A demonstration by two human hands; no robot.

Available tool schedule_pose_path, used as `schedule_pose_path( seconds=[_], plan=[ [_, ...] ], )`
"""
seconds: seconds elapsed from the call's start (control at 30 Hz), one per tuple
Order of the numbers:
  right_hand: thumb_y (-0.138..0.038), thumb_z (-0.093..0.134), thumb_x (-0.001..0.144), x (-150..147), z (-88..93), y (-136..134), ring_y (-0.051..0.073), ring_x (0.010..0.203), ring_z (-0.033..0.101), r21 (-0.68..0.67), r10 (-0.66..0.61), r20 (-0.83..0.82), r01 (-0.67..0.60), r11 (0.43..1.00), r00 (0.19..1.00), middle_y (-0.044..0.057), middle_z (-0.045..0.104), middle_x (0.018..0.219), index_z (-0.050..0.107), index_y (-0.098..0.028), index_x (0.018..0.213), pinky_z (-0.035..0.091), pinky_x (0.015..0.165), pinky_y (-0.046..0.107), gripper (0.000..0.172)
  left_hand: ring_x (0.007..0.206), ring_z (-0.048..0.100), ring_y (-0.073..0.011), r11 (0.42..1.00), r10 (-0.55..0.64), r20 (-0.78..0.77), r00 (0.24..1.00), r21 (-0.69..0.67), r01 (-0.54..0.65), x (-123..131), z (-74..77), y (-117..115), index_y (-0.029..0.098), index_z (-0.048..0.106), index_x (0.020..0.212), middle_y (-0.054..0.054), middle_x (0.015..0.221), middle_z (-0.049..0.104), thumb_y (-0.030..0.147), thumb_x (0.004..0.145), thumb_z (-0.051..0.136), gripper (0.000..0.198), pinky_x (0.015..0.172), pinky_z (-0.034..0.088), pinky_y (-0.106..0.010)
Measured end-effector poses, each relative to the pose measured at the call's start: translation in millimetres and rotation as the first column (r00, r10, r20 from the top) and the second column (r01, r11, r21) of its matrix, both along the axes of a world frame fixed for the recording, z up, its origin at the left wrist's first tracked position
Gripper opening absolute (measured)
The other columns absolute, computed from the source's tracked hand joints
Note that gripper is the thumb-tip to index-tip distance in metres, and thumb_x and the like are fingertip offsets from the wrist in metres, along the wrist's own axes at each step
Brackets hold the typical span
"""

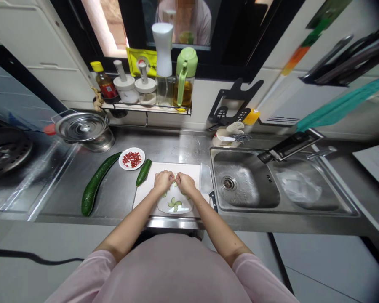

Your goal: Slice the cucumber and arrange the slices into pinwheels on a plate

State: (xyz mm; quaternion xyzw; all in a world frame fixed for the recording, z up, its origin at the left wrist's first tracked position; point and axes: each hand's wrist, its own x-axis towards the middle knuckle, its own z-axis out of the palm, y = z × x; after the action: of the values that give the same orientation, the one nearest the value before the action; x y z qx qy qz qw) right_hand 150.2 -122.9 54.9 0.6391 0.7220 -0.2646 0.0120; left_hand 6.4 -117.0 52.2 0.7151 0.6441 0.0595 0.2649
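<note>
My left hand (163, 181) and my right hand (186, 183) meet over a white plate (164, 207) that rests on a white cutting board (145, 187). Both hands have their fingers curled and pinch a small cucumber slice (174, 184) between them. More cucumber slices (174, 204) lie fanned on the plate in front of my wrists. A half cucumber (143, 172) lies at the board's far left corner. A cleaver (206, 181) lies along the board's right edge.
A whole cucumber (96, 183) lies on the steel counter to the left, beside a small dish of red chilli pieces (132, 158). A lidded pot (84, 129) stands behind it. The sink (244, 183) is to the right. Bottles fill a rack (147, 107) at the back.
</note>
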Motion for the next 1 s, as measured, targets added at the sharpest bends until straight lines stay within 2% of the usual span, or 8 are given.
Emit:
schedule_pose_path(
  seconds=[0.43,0.8,1.0],
  plan=[
    [-0.028,0.046,0.092,4.1,-0.6,-0.3,0.015,0.085,0.060,0.032,-0.018,-0.029,0.019,0.999,0.999,0.005,0.069,0.097,0.060,-0.023,0.103,0.030,0.064,0.023,0.018,0.098,0.059,-0.0216,1.000,0.021,0.019,1.000,0.000,-0.021,-3.9,2.0,-0.4,0.025,0.068,0.091,-0.004,0.097,0.068,0.029,0.085,0.053,0.016,0.088,0.036,-0.035],
    [-0.029,0.048,0.092,5.5,6.1,-0.6,0.015,0.085,0.060,0.027,-0.029,-0.025,0.029,0.999,0.999,0.005,0.069,0.094,0.060,-0.022,0.104,0.030,0.064,0.023,0.018,0.097,0.059,-0.0212,1.000,0.027,0.015,1.000,-0.009,-0.026,-7.1,3.4,-3.1,0.025,0.067,0.094,-0.003,0.097,0.068,0.028,0.085,0.053,0.017,0.088,0.036,-0.035],
    [-0.032,0.050,0.090,1.6,1.9,-2.2,0.016,0.085,0.059,0.015,-0.016,-0.044,0.017,1.000,0.999,0.004,0.069,0.093,0.062,-0.022,0.101,0.032,0.065,0.023,0.019,0.098,0.059,-0.0220,1.000,0.016,0.016,1.000,-0.011,-0.016,-5.1,0.2,-2.4,0.025,0.067,0.094,-0.004,0.098,0.068,0.028,0.085,0.055,0.016,0.089,0.036,-0.036]
  ],
)
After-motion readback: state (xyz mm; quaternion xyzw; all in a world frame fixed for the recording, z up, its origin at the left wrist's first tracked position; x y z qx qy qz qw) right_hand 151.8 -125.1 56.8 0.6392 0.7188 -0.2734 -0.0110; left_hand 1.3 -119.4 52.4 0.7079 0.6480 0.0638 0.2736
